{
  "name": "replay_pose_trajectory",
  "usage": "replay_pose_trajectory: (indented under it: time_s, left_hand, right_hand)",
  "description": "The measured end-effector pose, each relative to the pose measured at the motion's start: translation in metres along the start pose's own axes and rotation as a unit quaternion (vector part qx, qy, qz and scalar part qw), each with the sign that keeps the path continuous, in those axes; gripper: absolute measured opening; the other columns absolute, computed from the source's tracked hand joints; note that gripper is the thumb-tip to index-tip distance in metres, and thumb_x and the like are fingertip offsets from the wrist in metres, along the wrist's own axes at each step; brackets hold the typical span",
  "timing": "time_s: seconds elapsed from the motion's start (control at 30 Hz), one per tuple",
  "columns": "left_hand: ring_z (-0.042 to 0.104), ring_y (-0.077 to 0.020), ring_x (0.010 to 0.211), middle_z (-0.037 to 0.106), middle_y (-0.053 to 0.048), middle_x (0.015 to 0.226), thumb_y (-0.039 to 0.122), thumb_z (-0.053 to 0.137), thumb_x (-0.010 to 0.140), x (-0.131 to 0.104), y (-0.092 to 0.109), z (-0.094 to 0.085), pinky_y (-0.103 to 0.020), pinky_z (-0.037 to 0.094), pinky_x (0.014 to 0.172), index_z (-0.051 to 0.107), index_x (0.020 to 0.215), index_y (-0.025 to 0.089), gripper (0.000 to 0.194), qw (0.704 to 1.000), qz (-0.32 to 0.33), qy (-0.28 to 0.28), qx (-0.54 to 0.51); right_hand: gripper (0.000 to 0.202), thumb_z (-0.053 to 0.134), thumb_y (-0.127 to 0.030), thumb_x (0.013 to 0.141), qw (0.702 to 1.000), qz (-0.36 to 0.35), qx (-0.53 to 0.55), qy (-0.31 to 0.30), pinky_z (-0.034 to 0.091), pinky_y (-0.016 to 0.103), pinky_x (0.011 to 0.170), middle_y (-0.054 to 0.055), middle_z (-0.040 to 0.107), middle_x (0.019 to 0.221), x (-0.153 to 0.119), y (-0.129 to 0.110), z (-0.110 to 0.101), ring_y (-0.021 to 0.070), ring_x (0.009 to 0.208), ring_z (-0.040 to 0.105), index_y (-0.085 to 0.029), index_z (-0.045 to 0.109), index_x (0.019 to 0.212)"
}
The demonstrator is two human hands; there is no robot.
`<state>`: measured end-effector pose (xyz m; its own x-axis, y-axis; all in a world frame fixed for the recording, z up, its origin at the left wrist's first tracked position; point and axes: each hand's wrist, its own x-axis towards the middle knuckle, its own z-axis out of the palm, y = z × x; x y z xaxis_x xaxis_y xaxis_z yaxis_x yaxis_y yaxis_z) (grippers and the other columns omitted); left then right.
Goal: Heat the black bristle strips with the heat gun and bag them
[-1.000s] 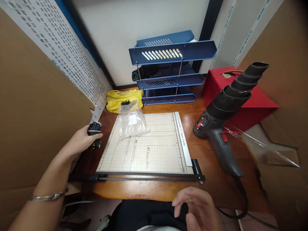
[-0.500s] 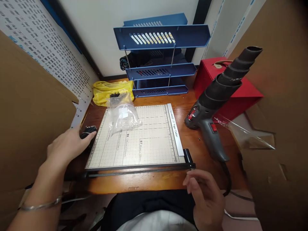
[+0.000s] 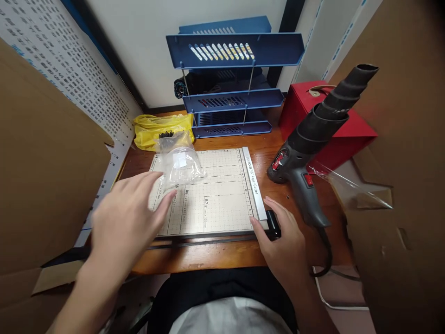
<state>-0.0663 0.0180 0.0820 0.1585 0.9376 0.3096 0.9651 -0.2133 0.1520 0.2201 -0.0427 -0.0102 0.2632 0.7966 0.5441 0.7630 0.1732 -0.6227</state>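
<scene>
The paper cutter (image 3: 225,204), a pale gridded board, lies flat on the wooden table. Over its left edge hovers my left hand (image 3: 125,218), thumb and fingers apart and nothing seen between them. My right hand (image 3: 282,236) is open around the board's near right corner, beside the black cylindrical part (image 3: 273,223); whether it touches is unclear. On the board's far left part rests a clear plastic bag (image 3: 184,167) with a white label, and thin black pieces (image 3: 166,134) show at its far end. The black bundle left of the board is hidden.
A black heat gun (image 3: 302,153) stands nozzle up at the right, its cord running down. Behind it sits a red box (image 3: 333,134). Blue tiered trays (image 3: 232,102) and a yellow plastic bag (image 3: 149,134) are at the back. Cardboard (image 3: 45,162) borders the left side.
My left hand has left the black bundle and moved right over the cutter's edge. My right hand has risen from near the lap to the cutter's corner and spread its fingers.
</scene>
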Motion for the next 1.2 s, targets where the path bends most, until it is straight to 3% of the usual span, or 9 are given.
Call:
replay_pose_trajectory:
  time_s: [0.2,0.4,0.57,0.63,0.7,0.83,0.93,1.07,1.2]
  left_hand:
    - [0.057,-0.0389,0.116,0.062,-0.014,0.143,0.034,0.053,0.098,0.053,0.0,0.054,-0.051,0.048,0.096,0.066,0.136,0.019,0.043,0.986,0.131,-0.049,0.086]
    - [0.057,-0.037,0.108,0.07,-0.014,0.128,0.035,0.045,0.103,0.06,-0.004,0.058,-0.049,0.046,0.092,0.077,0.115,0.018,0.038,0.981,0.164,-0.079,0.071]
    - [0.058,-0.0307,0.096,0.075,-0.014,0.112,0.038,0.042,0.106,0.047,0.001,0.058,-0.043,0.046,0.088,0.076,0.111,0.015,0.041,0.98,0.181,-0.072,0.05]
    - [0.059,-0.0306,0.094,0.076,-0.014,0.11,0.04,0.043,0.106,0.04,0.004,0.058,-0.042,0.047,0.085,0.076,0.109,0.016,0.041,0.981,0.179,-0.06,0.042]
    - [0.061,-0.0299,0.094,0.076,-0.012,0.11,0.043,0.044,0.105,0.032,0.008,0.059,-0.041,0.047,0.083,0.076,0.106,0.018,0.04,0.984,0.17,-0.05,0.028]
    - [0.064,-0.0294,0.098,0.077,-0.01,0.115,0.042,0.047,0.105,0.02,0.012,0.063,-0.041,0.048,0.086,0.075,0.106,0.019,0.036,0.986,0.163,-0.032,-0.011]
    - [0.067,-0.0304,0.106,0.076,-0.011,0.12,0.039,0.052,0.103,0.015,0.011,0.069,-0.043,0.048,0.094,0.074,0.111,0.019,0.031,0.985,0.167,-0.004,-0.03]
    - [0.069,-0.0283,0.114,0.075,-0.01,0.125,0.035,0.058,0.101,0.012,0.009,0.077,-0.042,0.047,0.102,0.071,0.118,0.02,0.026,0.986,0.161,0.011,-0.031]
    - [0.07,-0.0287,0.116,0.075,-0.011,0.124,0.031,0.062,0.098,0.011,0.01,0.08,-0.045,0.046,0.105,0.07,0.118,0.019,0.024,0.985,0.169,0.023,-0.037]
  right_hand:
    - [0.024,0.067,-0.007,0.087,0.984,-0.003,0.17,0.055,0.055,0.032,0.07,0.005,0.067,0.089,-0.039,-0.013,-0.016,0.0173,0.082,0.065,-0.021,0.064,0.107]
    - [0.012,0.063,-0.007,0.088,0.993,0.01,0.108,-0.041,0.046,0.022,0.054,-0.002,0.06,0.069,-0.089,-0.006,-0.038,0.0094,0.058,0.055,-0.019,0.061,0.091]
    - [0.016,0.062,-0.018,0.093,0.984,0.049,0.009,-0.17,0.042,0.02,0.051,-0.003,0.056,0.059,-0.143,0.031,-0.068,0.0075,0.051,0.052,-0.017,0.061,0.078]
    - [0.017,0.062,-0.027,0.096,0.979,0.104,-0.049,-0.169,0.046,0.023,0.056,0.0,0.062,0.066,-0.17,0.049,-0.085,0.0112,0.058,0.058,-0.017,0.065,0.082]
    - [0.023,0.061,-0.037,0.097,0.955,0.189,-0.114,-0.196,0.052,0.029,0.067,0.006,0.071,0.084,-0.195,0.062,-0.101,0.0182,0.076,0.067,-0.017,0.07,0.092]
    - [0.05,0.051,-0.052,0.098,0.862,0.365,-0.207,-0.285,0.053,0.041,0.088,0.015,0.072,0.12,-0.22,0.069,-0.119,0.0309,0.111,0.068,-0.015,0.066,0.128]
    - [0.05,0.048,-0.051,0.099,0.799,0.446,-0.214,-0.343,0.051,0.04,0.086,0.016,0.072,0.123,-0.216,0.067,-0.118,0.0321,0.111,0.069,-0.017,0.065,0.131]
    - [0.03,0.054,-0.034,0.093,0.773,0.473,-0.206,-0.37,0.046,0.034,0.074,0.009,0.077,0.107,-0.205,0.066,-0.116,0.0281,0.095,0.073,-0.025,0.071,0.116]
    - [0.032,0.054,-0.029,0.09,0.763,0.486,-0.205,-0.374,0.041,0.032,0.071,0.007,0.078,0.101,-0.203,0.067,-0.119,0.0273,0.091,0.073,-0.027,0.072,0.117]
